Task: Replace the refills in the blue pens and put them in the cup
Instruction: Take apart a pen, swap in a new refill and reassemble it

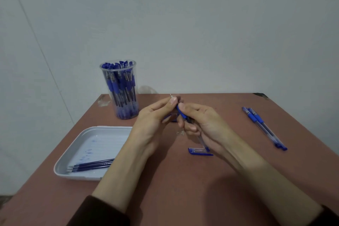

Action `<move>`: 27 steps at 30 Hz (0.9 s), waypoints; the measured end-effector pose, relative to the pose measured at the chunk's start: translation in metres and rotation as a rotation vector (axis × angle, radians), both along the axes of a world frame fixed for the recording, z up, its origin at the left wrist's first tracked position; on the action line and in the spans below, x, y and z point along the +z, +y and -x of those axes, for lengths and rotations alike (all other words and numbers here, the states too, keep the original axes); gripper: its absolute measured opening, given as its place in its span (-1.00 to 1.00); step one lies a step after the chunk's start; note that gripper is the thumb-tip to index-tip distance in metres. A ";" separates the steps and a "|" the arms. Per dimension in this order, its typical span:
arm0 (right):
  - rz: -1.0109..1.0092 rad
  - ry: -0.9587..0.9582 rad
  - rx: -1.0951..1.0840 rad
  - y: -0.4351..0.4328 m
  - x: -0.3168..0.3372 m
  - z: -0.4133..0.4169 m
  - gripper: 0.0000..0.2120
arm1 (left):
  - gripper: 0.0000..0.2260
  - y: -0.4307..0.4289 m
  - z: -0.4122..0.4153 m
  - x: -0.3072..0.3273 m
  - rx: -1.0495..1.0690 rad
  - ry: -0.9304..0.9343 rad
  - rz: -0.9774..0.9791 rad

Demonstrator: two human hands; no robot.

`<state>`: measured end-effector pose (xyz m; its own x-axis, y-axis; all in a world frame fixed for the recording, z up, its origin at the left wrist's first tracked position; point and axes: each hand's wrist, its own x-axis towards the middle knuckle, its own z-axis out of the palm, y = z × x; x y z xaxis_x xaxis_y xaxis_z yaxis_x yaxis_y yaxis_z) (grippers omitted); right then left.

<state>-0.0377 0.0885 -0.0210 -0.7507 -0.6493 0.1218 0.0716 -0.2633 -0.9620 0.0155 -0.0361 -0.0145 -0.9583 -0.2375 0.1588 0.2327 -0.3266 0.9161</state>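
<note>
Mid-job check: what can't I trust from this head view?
Held pen, head view: left hand and right hand cover most of it; refill inside unclear.
Refills in tray, head view: right ends behind the left forearm.
Pens in cup, head view: too crowded to count.

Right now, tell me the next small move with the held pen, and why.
Probably twist the tip with the left hand while the right hand steadies the pen: both grip it, its cap lies on the table, refills wait in the tray.
</note>
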 end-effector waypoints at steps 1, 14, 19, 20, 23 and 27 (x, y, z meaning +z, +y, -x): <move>-0.010 0.055 -0.039 -0.001 -0.001 0.000 -0.86 | -0.82 -0.001 0.000 -0.001 0.024 0.004 -0.007; -0.173 0.290 -0.392 0.002 -0.006 0.011 -0.95 | -0.74 -0.005 0.003 0.000 0.032 -0.024 -0.191; -0.187 0.296 -0.288 0.004 -0.005 0.007 -0.95 | -0.72 -0.005 0.003 -0.002 0.049 0.017 -0.114; -0.188 0.293 -0.253 0.003 -0.005 0.006 -0.95 | -0.71 -0.004 0.003 -0.001 0.043 0.031 -0.112; -0.205 0.317 -0.216 0.002 -0.006 0.006 -0.95 | -0.71 -0.003 0.003 -0.002 0.145 0.040 -0.054; -0.219 0.366 -0.196 -0.001 -0.008 0.003 -0.93 | -0.66 0.000 0.002 -0.002 0.150 0.019 0.003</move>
<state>-0.0407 0.0879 -0.0294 -0.7948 -0.5399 0.2772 -0.3135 -0.0257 -0.9492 0.0137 -0.0362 -0.0167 -0.9090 -0.3771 0.1777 0.2963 -0.2846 0.9117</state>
